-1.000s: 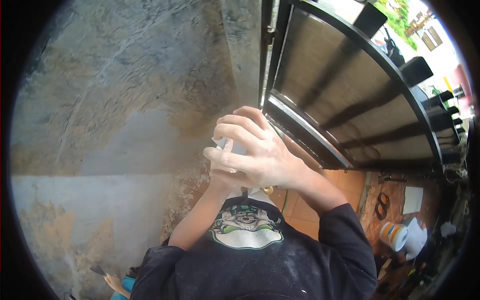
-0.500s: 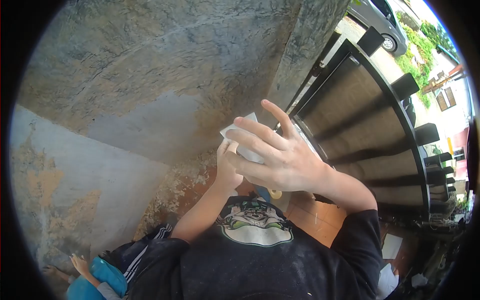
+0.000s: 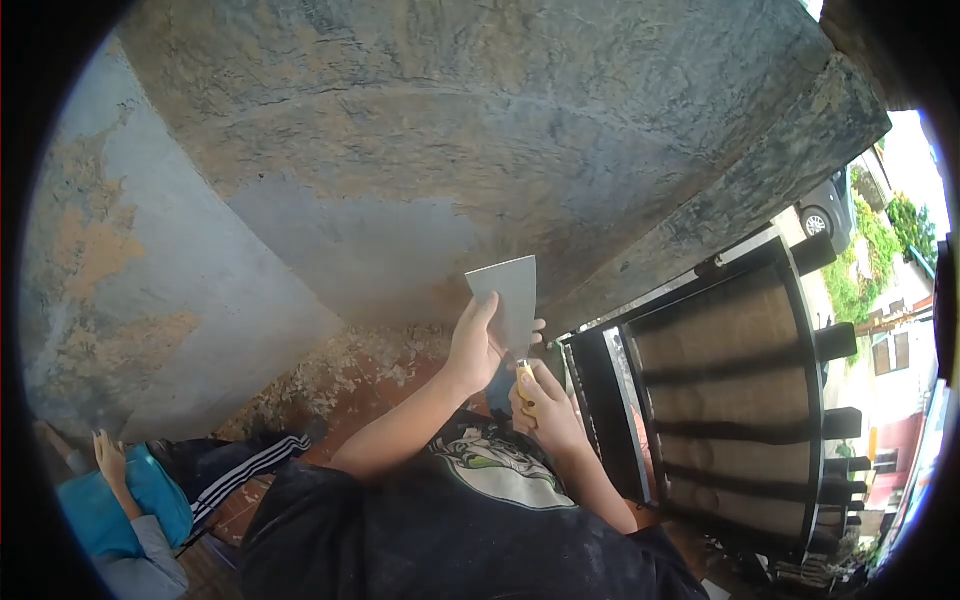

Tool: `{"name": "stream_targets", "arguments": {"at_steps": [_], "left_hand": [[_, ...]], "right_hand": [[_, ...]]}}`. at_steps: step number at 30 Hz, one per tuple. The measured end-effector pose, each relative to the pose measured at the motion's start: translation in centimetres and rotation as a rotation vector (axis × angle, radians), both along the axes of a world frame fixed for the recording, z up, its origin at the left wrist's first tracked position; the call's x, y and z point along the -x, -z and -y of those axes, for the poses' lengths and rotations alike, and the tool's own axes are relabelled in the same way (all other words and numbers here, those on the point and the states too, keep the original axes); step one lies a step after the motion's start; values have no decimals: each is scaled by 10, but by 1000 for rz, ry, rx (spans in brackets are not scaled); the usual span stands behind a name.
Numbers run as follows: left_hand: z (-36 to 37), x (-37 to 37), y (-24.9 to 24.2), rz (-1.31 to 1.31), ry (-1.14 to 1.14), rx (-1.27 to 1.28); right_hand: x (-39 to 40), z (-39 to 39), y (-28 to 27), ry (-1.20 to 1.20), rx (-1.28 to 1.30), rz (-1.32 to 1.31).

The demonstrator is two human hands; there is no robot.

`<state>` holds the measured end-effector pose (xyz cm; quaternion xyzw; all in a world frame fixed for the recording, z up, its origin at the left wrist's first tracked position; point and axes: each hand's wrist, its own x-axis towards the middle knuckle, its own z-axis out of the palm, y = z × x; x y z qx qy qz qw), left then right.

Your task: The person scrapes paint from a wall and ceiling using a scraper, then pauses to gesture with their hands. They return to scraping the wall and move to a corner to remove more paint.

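A scraper (image 3: 513, 305) with a wide flat metal blade and a yellowish handle is held upright in front of my chest. My right hand (image 3: 546, 400) is closed round its handle. On the blade's left side my left hand (image 3: 476, 345) holds the blade, its thumb on the near face and its fingertips showing past the right edge. Behind the blade stands a wall (image 3: 370, 235) with a smooth grey patch among rough, mottled areas.
At the lower left is another person in a turquoise top (image 3: 165, 490) and striped trousers. Flaked debris (image 3: 345, 375) lies on the reddish floor along the wall. A dark-framed gate (image 3: 725, 390) stands at the right, with a car (image 3: 828, 215) beyond.
My right hand has dropped from its spread position and now grips the handle. The blade stands in fuller view. The camera view has shifted, bringing more wall in.
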<state>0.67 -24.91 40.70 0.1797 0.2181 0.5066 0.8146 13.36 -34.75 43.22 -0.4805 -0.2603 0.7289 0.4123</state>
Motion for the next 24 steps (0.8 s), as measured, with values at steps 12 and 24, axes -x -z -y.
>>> {"name": "stream_targets", "arguments": {"at_steps": [12, 24], "left_hand": [[-48, 47, 28, 119, 114, -20], [-129, 126, 3, -1566, 44, -236]], "right_hand": [[3, -46, 54, -265, -90, 238], [-76, -151, 58, -346, -565, 869]]}}
